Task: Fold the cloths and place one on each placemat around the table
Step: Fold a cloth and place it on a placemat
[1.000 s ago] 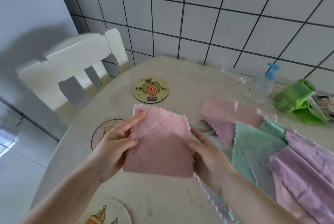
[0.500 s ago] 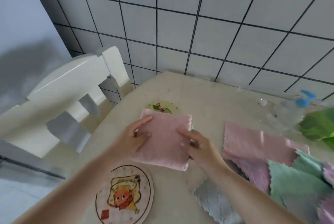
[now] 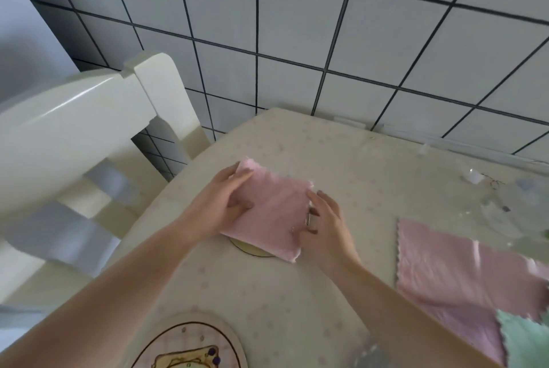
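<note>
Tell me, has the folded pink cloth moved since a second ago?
Yes. The folded pink cloth went from held over the near table to lying on the far round placemat, toward the tiled wall.

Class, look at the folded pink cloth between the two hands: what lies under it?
Under the folded pink cloth, only a curved edge of a round placemat shows at its near side. The placemat's picture is covered.

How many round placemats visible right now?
2. One placemat is almost covered by the folded pink cloth at table centre, only its near rim showing. The other placemat sits at the bottom edge, partly cut off. More may lie out of frame.
</note>
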Demonstrator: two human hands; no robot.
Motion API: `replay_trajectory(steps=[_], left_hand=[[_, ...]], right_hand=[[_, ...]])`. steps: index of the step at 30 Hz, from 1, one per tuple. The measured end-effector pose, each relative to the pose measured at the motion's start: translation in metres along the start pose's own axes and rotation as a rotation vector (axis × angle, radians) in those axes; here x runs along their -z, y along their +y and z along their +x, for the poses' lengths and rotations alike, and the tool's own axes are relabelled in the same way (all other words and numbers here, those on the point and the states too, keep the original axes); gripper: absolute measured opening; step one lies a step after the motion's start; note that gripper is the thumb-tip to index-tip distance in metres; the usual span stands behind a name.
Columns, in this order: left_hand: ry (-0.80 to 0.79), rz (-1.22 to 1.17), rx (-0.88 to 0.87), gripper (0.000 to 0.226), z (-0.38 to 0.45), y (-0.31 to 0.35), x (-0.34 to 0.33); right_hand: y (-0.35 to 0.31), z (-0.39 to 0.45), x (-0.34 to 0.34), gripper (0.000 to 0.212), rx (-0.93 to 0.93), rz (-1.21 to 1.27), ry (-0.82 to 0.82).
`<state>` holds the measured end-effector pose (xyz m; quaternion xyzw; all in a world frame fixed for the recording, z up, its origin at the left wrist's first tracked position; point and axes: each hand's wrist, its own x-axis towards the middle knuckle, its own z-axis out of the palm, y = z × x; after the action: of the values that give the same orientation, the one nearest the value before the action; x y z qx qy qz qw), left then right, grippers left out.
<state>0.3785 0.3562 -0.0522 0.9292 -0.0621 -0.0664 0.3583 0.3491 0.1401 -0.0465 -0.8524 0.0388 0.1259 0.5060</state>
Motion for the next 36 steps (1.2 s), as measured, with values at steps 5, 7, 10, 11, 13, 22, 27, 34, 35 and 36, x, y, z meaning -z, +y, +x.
replay_trajectory(steps=[5, 7, 10, 11, 13, 22, 27, 34, 35, 36], left_hand=[[0.175, -0.032, -0.007, 0.05, -0.017, -0.013, 0.001], [0.197, -0.054, 0.004, 0.043, -0.025, -0.015, -0.001], [0.224, -0.055, 0.003, 0.035, -0.032, -0.018, -0.006], [0.236, -0.064, 0.005, 0.033, -0.034, -0.019, -0.008], [0.258, -0.091, -0.01, 0.032, -0.035, -0.02, -0.01], [0.312, 0.292, -0.174, 0.044, -0.027, -0.003, -0.008], [0.059, 0.572, -0.178, 0.055, -0.008, 0.013, -0.028], [-0.024, 0.552, -0.048, 0.088, -0.001, 0.003, -0.036], [-0.036, 0.56, -0.042, 0.089, -0.001, 0.005, -0.036], [-0.049, 0.563, -0.031, 0.09, -0.001, 0.007, -0.035]], right_hand=[[0.004, -0.013, 0.0, 0.043, -0.049, 0.054, 0.059], [0.004, -0.016, -0.002, 0.035, -0.046, 0.049, 0.014], [0.001, -0.017, -0.004, 0.033, -0.022, 0.033, 0.024], [0.0, -0.019, -0.004, 0.033, -0.009, 0.043, 0.041], [0.002, -0.023, -0.004, 0.032, 0.019, 0.058, 0.077], [-0.001, -0.016, -0.005, 0.039, 0.155, -0.305, 0.146], [-0.008, 0.008, -0.018, 0.068, 0.251, -0.831, -0.128], [0.009, 0.016, -0.021, 0.09, 0.196, -0.941, -0.091], [0.007, 0.017, -0.02, 0.087, 0.178, -0.935, -0.111], [0.003, 0.016, -0.018, 0.083, 0.162, -0.93, -0.133]])
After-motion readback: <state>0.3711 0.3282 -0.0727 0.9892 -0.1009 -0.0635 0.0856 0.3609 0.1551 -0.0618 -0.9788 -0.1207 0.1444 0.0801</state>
